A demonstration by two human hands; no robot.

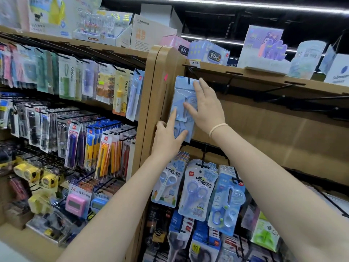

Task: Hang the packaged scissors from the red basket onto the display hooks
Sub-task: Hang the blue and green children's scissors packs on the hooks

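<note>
Pressing flat, my right hand (205, 108) lay with straight fingers on the pale blue plastic scissors packet (182, 106), while my left hand (168, 137) steadied its lower edge, fingers extended. It hung at a black wire hook (190, 71) under the tan shelf (264, 80).

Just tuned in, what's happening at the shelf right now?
A person is putting a light blue scissors pack on the top-row hook of the right-hand display. The left hand supports the pack's lower end, and the right hand lies flat against its upper part near the hanging hole. More packaged scissors hang on the row below. The red basket is not in view.
</note>
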